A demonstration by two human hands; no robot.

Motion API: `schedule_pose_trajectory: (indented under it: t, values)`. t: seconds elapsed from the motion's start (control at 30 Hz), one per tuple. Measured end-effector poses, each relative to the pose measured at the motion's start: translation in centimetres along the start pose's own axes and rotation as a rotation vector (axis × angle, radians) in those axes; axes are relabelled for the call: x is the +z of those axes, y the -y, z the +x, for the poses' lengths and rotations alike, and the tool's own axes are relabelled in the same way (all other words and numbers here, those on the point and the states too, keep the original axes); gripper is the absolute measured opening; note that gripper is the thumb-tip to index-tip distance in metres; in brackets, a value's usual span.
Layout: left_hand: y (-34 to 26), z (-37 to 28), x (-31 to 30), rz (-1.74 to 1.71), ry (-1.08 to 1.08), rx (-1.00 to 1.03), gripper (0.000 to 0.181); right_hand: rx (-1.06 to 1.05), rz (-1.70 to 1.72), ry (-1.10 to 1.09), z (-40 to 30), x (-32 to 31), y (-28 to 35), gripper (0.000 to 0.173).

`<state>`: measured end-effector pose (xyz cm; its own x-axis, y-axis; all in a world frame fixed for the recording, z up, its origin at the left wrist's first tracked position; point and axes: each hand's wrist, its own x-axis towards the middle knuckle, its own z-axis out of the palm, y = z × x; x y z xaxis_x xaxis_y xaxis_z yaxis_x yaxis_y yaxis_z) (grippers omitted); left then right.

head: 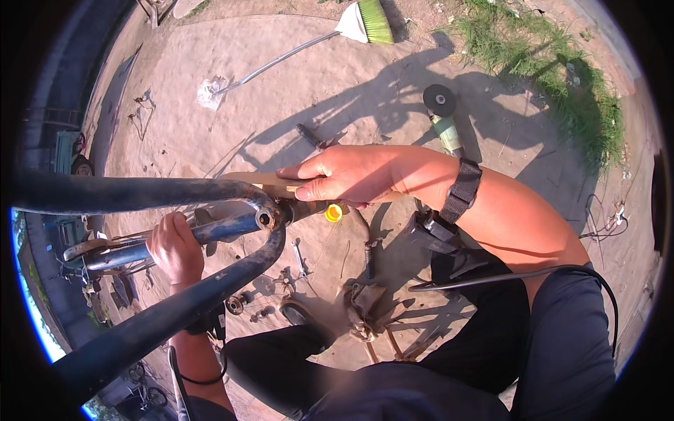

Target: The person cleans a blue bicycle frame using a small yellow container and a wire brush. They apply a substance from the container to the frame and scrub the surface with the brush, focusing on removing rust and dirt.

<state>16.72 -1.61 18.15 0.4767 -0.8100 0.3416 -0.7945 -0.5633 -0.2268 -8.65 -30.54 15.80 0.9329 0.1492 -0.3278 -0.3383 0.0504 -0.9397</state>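
A worn bicycle frame with a dark front fork [174, 305] is held up in front of me, its two blades reaching toward the camera. My left hand [176, 247] is wrapped around the scuffed blue frame tube [226, 227] beyond the fork. My right hand [347, 176] is closed over a flat tan piece [255, 179], possibly wood or abrasive sheet, beside the fork crown [266, 218]. The fingers under that hand are mostly hidden, so their contact with the steerer end cannot be made out. Just below it shows a yellow round cap [333, 212].
An angle grinder [446, 131] lies on the ground beyond my right forearm. Handlebar grips [369, 258], a wrench [299, 258], hub parts [235, 303] and a crumpled cloth [363, 310] lie nearer my legs. A broom [284, 62] lies farther off. A cable [526, 274] crosses my right arm.
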Motion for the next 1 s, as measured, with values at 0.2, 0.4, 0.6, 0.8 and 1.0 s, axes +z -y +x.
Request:
schedule_pose_trajectory:
  t: [0.2,0.4,0.6,0.8,1.0]
  values:
    - [0.3,-0.8,-0.5,0.006,0.039,-0.043,0.027,-0.198,-0.289,-0.191,-5.4,1.5,-3.9,0.059]
    - [0.2,-0.5,0.0,0.005,-0.002,-0.015,0.028,0.032,-0.071,-0.266,-0.5,4.9,-0.7,0.057]
    - [0.5,-0.7,0.6,-0.009,-0.09,0.01,0.026,0.172,-0.316,-0.375,-10.6,10.3,-0.6,0.062]
    - [2.6,-1.8,0.2,-0.074,0.065,-0.015,0.017,0.126,-0.361,-0.345,-16.1,18.0,0.2,0.066]
    - [-4.5,-10.5,-6.9,-0.789,-0.031,-0.369,0.019,0.024,-0.464,-0.446,-14.6,24.1,1.0,0.076]
